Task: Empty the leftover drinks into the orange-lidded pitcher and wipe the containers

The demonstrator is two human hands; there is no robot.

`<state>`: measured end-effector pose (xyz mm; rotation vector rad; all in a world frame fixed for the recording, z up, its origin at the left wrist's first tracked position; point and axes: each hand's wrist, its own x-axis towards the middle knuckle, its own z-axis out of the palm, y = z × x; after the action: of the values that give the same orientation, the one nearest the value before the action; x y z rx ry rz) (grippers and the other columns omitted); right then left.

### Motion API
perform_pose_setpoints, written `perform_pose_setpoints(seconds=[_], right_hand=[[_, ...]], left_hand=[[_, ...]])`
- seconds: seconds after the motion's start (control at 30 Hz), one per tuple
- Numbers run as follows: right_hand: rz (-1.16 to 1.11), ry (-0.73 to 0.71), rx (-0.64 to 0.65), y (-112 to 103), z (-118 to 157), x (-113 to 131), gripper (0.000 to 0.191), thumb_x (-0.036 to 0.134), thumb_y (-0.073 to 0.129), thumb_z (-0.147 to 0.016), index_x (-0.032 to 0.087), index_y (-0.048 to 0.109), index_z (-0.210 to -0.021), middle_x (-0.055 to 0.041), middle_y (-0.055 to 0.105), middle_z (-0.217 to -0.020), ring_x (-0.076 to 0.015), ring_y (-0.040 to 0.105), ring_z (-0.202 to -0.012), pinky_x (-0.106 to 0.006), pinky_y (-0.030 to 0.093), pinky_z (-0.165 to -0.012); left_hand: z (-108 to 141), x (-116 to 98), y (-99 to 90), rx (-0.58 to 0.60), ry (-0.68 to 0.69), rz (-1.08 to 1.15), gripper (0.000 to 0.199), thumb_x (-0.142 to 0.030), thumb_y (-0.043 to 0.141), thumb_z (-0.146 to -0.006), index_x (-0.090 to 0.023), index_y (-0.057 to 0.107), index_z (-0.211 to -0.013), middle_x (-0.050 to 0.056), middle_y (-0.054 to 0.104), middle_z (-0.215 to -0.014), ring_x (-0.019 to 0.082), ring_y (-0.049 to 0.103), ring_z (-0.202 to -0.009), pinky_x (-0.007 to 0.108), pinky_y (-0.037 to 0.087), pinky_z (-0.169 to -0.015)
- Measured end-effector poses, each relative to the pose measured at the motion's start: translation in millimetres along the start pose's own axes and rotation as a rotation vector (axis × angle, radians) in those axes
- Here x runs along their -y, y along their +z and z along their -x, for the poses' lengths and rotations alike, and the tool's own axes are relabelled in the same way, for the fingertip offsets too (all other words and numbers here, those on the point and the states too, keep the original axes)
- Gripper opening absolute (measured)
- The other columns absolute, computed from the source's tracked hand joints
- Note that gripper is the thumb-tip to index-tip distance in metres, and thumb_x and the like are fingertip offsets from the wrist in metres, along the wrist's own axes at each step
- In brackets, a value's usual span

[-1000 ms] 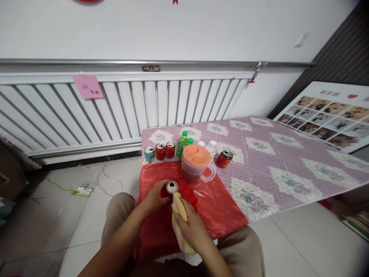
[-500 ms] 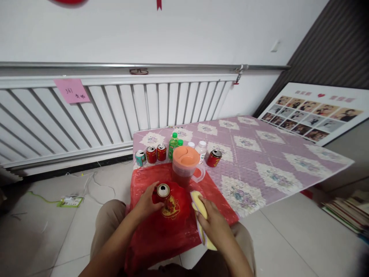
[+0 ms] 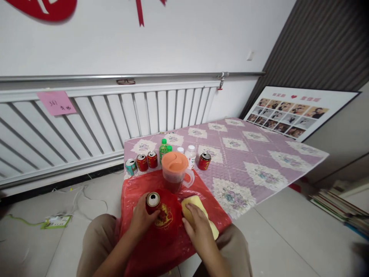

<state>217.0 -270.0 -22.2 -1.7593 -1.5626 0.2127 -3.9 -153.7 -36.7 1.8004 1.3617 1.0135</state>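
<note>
An opened red can (image 3: 153,201) stands upright near the front of the red plastic cover (image 3: 134,184), with my left hand (image 3: 142,217) wrapped round its side. My right hand (image 3: 197,225) lies on a folded yellow cloth (image 3: 198,204), its fingers over the cloth's left part. Between the two hands is a round red item (image 3: 171,217) with a gold print. Behind it stands a clear pitcher (image 3: 174,169) with an orange lid and its handle to the right.
Behind the pitcher are a teal can (image 3: 131,167), two red cans (image 3: 142,163), green-capped bottles (image 3: 163,148) and white-capped bottles (image 3: 190,156). Another red can (image 3: 204,161) stands right of them on the patterned tablecloth (image 3: 230,165). A white radiator (image 3: 115,115) runs along the wall.
The yellow cloth, raised in my right hand before, now lies flatter on the red cover with my hand on it. The camera view has turned slightly to the right.
</note>
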Motion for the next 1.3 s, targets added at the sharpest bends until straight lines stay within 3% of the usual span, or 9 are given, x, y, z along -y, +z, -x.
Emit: perform_pose_setpoints(seconds=[0.3, 0.53, 0.77, 0.87, 0.97, 1.1, 1.2, 1.3], right_hand=[[-0.229, 0.09, 0.185, 10, 3, 33, 0.044, 0.025, 0.057, -0.085, 0.015, 0.063, -0.127, -0.0161, 0.065, -0.13, -0.0281, 0.059, -0.124, -0.048, 0.045, -0.108], [-0.36, 0.163, 0.239, 20, -5, 46, 0.059, 0.019, 0.062, -0.077, 0.019, 0.056, -0.136, -0.0118, 0.06, -0.137, -0.0248, 0.055, -0.128, -0.044, 0.039, -0.112], [-0.353, 0.198, 0.265, 26, -24, 64, 0.069, 0.016, 0.066, -0.071, 0.018, 0.053, -0.139, -0.0121, 0.058, -0.141, -0.0259, 0.052, -0.131, -0.044, 0.039, -0.112], [-0.248, 0.121, 0.197, 17, -26, 54, 0.057, 0.017, 0.062, -0.078, 0.017, 0.056, -0.135, -0.0132, 0.061, -0.136, -0.0262, 0.055, -0.126, -0.044, 0.041, -0.11], [0.004, 0.092, 0.131, 6, -21, 32, 0.047, 0.017, 0.058, -0.083, 0.018, 0.061, -0.13, -0.0138, 0.066, -0.127, -0.0285, 0.058, -0.12, -0.045, 0.044, -0.104], [0.333, 0.206, 0.166, 5, -5, 0, 0.06, 0.017, 0.069, -0.075, 0.026, 0.059, -0.133, -0.0136, 0.06, -0.137, -0.0356, 0.051, -0.127, -0.052, 0.046, -0.096], [0.349, 0.225, 0.178, 8, 4, -18, 0.055, 0.014, 0.062, -0.08, 0.025, 0.06, -0.133, -0.0151, 0.056, -0.142, -0.038, 0.047, -0.13, -0.055, 0.048, -0.091], [0.266, 0.215, 0.122, 5, 4, -28, 0.049, 0.009, 0.05, -0.083, 0.019, 0.064, -0.129, -0.0172, 0.061, -0.135, -0.0362, 0.053, -0.124, -0.054, 0.049, -0.092]], left_hand=[[-4, -6, -13.8, 0.039, 0.05, 0.098, 0.062, -0.019, 0.073, -0.061, -0.017, 0.057, -0.121, 0.012, 0.066, -0.123, 0.031, 0.062, -0.117, 0.053, 0.044, -0.108], [-5, -17, -22.0, 0.1, 0.081, 0.122, 0.062, -0.018, 0.069, -0.06, -0.018, 0.056, -0.12, 0.012, 0.066, -0.121, 0.03, 0.062, -0.116, 0.053, 0.044, -0.108], [1, -30, -21.2, 0.118, 0.096, 0.126, 0.063, -0.018, 0.068, -0.059, -0.018, 0.055, -0.121, 0.012, 0.065, -0.123, 0.03, 0.06, -0.118, 0.053, 0.043, -0.11], [3, -33, -21.0, 0.106, 0.093, 0.134, 0.064, -0.018, 0.069, -0.059, -0.017, 0.054, -0.122, 0.013, 0.064, -0.125, 0.031, 0.06, -0.12, 0.054, 0.042, -0.111], [4, -35, -21.4, 0.103, 0.095, 0.149, 0.065, -0.018, 0.07, -0.061, -0.018, 0.053, -0.124, 0.013, 0.064, -0.126, 0.03, 0.06, -0.121, 0.052, 0.043, -0.11], [3, -35, -21.7, 0.087, 0.061, 0.155, 0.066, -0.018, 0.072, -0.061, -0.018, 0.053, -0.124, 0.012, 0.064, -0.126, 0.029, 0.06, -0.121, 0.051, 0.043, -0.111], [3, -35, -22.2, 0.081, 0.028, 0.171, 0.066, -0.019, 0.072, -0.062, -0.017, 0.053, -0.125, 0.013, 0.063, -0.127, 0.029, 0.06, -0.121, 0.05, 0.043, -0.11], [2, -38, -24.8, 0.092, -0.001, 0.19, 0.067, -0.019, 0.071, -0.063, -0.017, 0.052, -0.127, 0.013, 0.063, -0.128, 0.029, 0.06, -0.122, 0.05, 0.043, -0.11]])
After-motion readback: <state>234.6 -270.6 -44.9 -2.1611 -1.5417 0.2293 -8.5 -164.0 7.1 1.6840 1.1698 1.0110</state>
